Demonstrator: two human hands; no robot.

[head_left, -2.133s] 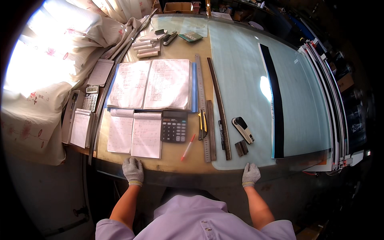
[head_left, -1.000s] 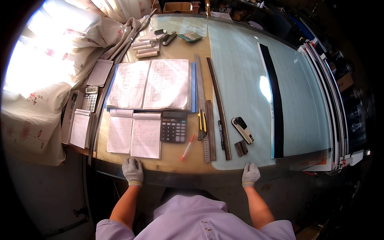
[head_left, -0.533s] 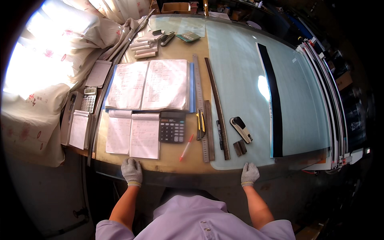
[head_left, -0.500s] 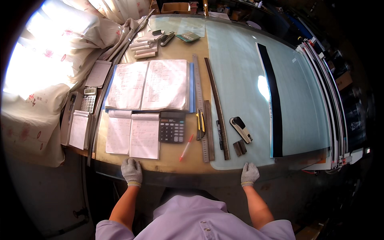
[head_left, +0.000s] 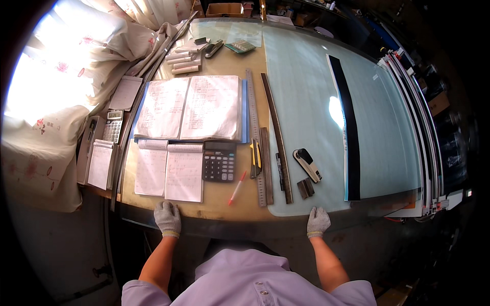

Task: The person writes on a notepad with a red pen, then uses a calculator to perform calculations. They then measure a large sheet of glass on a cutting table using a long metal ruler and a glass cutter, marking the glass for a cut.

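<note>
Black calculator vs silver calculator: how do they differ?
The black calculator is dark-bodied, the silver calculator pale. The black calculator looks wider, the silver calculator narrower. The black calculator lies on the table, the silver calculator beyond its left edge. Both lie keys up.

Your right hand (head_left: 319,222): dark block (head_left: 306,188) and stapler (head_left: 307,165) obstruct ahead-left; passable lane between them and the black strip (head_left: 352,143). Your left hand (head_left: 167,219): notepads (head_left: 184,173) directly ahead; room between them and the red pen (head_left: 238,188), up to the calculator (head_left: 220,161).
</note>
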